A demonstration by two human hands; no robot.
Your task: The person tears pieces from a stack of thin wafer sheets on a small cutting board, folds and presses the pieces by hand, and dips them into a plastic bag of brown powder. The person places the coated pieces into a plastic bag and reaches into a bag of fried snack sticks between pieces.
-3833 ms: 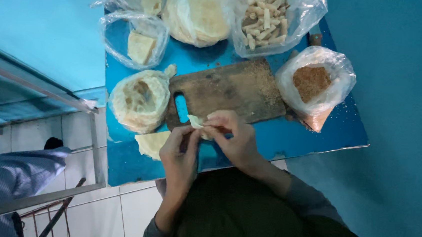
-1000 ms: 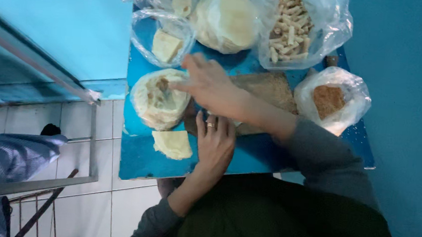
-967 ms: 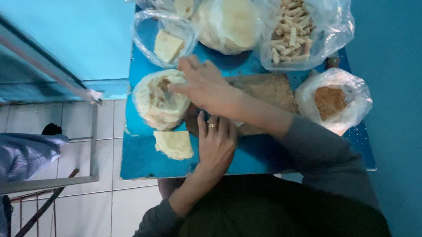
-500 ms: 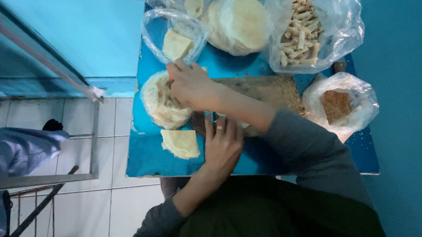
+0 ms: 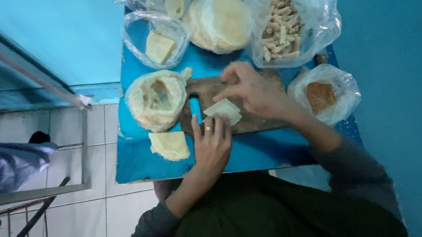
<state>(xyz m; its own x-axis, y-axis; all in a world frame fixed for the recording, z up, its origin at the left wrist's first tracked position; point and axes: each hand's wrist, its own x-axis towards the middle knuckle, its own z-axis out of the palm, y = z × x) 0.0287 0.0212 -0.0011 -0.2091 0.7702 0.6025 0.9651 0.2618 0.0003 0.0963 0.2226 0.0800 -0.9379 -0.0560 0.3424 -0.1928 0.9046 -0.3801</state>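
A thin, pale square dough sheet (image 5: 224, 110) lies over the wooden cutting board (image 5: 265, 125) on the small blue table (image 5: 268, 150). My right hand (image 5: 253, 89) reaches in from the right and pinches the sheet's upper edge. My left hand (image 5: 211, 143), with a ring on one finger, lies flat at the board's near edge, its fingertips touching the sheet's lower side. An open plastic bag holding a stack of the same sheets (image 5: 156, 99) sits just left of the board.
A loose sheet (image 5: 169, 145) lies at the table's near left. At the back are bags with a pale block (image 5: 159, 46), round flatbreads (image 5: 221, 21) and short sticks (image 5: 283, 26). A bag of brown crumbs (image 5: 322, 94) sits right. A metal rail (image 5: 84, 143) stands left over tiled floor.
My right hand has come back from the bag of sheets on the left to the cutting board, bringing one sheet with it. My left hand stayed at the board's near edge.
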